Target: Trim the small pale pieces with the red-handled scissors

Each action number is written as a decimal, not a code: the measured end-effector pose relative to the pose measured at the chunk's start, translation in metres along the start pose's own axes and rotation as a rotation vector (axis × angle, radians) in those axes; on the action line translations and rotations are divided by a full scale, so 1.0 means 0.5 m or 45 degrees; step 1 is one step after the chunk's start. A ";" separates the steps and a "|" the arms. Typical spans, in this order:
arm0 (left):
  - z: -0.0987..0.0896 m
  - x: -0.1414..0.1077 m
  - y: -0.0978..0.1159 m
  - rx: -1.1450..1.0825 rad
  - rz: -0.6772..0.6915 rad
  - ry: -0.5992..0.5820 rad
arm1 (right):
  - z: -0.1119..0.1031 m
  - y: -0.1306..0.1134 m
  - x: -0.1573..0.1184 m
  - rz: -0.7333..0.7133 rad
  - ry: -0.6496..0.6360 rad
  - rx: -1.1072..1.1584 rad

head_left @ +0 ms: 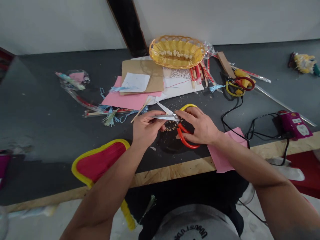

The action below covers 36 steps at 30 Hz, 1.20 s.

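Observation:
My right hand (200,126) is closed round scissors (184,136) with one yellow and one red handle loop; the blades are spread and point left. Close to those blades, my left hand (147,129) pinches a thin wooden stick (141,109), whose far end sticks out up and to the left. The lower blade passes at the left fingertips. Small pale chips (172,126) lie scattered on the dark table under and around the scissors. What else sits between the left fingers is too small to make out.
A yellow basket (177,65) stands at the back, over papers and wrapped sticks. Pink sheets (125,99), blue tassels (110,118) and a red, yellow-edged piece (100,161) lie left. Right are other scissors (232,90), cables and a purple device (296,125).

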<state>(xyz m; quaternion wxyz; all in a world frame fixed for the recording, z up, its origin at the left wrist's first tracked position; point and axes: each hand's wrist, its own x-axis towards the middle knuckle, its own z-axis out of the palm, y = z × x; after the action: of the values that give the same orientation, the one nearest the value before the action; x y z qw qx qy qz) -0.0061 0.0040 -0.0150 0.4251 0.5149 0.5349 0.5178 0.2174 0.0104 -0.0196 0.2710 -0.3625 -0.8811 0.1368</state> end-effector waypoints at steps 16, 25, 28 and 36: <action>-0.004 0.002 -0.001 -0.022 -0.014 -0.057 | -0.002 0.000 -0.005 -0.023 -0.084 -0.031; -0.003 0.002 0.001 0.014 0.052 -0.042 | 0.000 -0.006 -0.002 0.018 -0.028 0.003; -0.004 0.000 0.003 0.043 0.059 -0.038 | 0.000 -0.007 0.001 0.023 0.004 -0.003; -0.003 0.000 -0.006 -0.067 0.031 -0.082 | -0.002 -0.001 0.001 -0.007 0.003 -0.032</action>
<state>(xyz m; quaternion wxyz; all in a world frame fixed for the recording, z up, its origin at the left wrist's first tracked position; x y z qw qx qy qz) -0.0079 0.0040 -0.0177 0.4492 0.5265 0.5007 0.5199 0.2174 0.0104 -0.0187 0.2677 -0.3635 -0.8836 0.1246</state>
